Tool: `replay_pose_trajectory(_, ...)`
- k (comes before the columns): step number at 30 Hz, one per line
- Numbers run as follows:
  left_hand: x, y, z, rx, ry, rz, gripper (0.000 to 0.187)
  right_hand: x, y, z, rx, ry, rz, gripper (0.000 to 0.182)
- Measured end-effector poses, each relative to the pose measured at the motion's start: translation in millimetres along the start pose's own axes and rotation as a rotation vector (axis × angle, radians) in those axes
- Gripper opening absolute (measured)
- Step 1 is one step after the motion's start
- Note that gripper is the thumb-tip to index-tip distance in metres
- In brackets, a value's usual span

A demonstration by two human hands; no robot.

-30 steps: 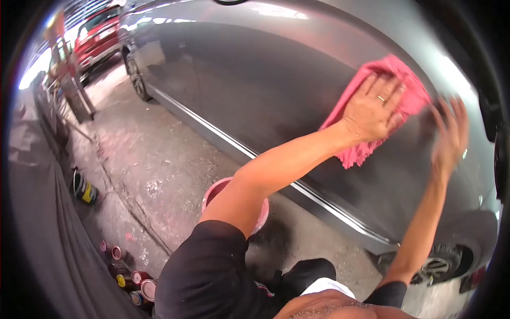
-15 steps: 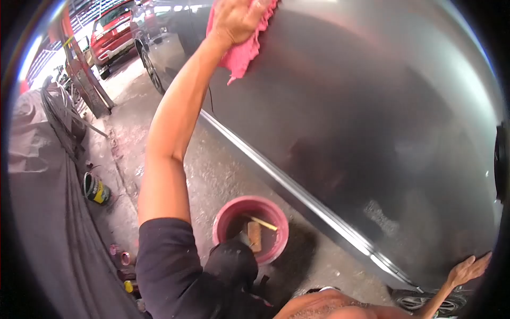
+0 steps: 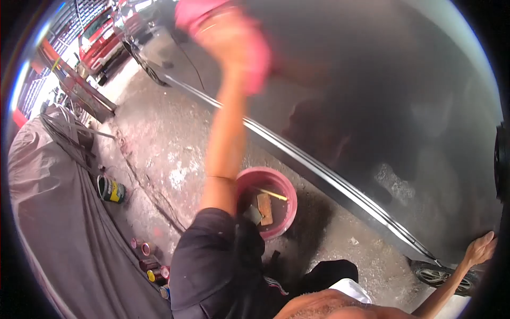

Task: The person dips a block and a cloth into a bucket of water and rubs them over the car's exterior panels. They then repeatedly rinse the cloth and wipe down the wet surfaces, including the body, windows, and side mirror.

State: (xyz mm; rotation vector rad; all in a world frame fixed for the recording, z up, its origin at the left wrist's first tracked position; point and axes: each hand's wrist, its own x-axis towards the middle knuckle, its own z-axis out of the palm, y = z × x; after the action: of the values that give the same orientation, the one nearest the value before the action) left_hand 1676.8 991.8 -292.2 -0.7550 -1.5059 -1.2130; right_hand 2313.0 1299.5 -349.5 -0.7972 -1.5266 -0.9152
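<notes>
My left hand [image 3: 223, 40], blurred by motion, presses a pink cloth [image 3: 258, 61] against the dark grey side panel [image 3: 361, 64] of a car. The cloth spreads out around the hand, and the fingers are partly smeared. At the lower right, my right hand [image 3: 481, 249] rests with fingers stretched out on the same car, near its edge above a wheel [image 3: 443, 276]. A pale, rough-looking patch [image 3: 394, 183] marks the panel between the two hands. Along the car's lower side runs a bright metallic strip [image 3: 319, 171].
A pink tub [image 3: 291, 210] on the floor holds murky water, a brownish block [image 3: 264, 209] and a yellow stick [image 3: 273, 194]. Grey sheeting [image 3: 64, 223] covers something on the left, beside a dark paint bucket [image 3: 111, 190] and several small cans. A red vehicle [image 3: 101, 45] stands behind a post.
My left hand has swept the pink cloth slightly lower across the panel. The view has shifted, and my right hand stays on the car.
</notes>
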Motion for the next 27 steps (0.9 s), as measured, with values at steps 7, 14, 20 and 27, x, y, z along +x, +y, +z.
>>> replay_pose_trajectory(7, -227.8, 266.1, 14.6, -1.384, -1.106, 0.315, 0.047, 23.0, -6.5, -5.3, 0.006, 0.051, -0.157, 0.069)
replay_pose_trajectory(14, -236.1, -148.7, -45.5, -0.039, -0.422, 0.06, 0.054, 24.8, -24.4, -5.1, -0.005, 0.047, -0.119, 0.078)
replay_pose_trajectory(20, -167.9, -288.3, -45.8, 0.594, -0.3, -0.605, 0.065, 7.3, 28.7, 6.8, -0.054, 0.046, -0.24, 0.068)
replay_pose_trajectory(27, -162.0, 60.5, -32.2, 1.52, -1.652, -0.491, 0.077, 24.9, -9.4, -15.0, -0.069, -0.106, -0.145, 0.069)
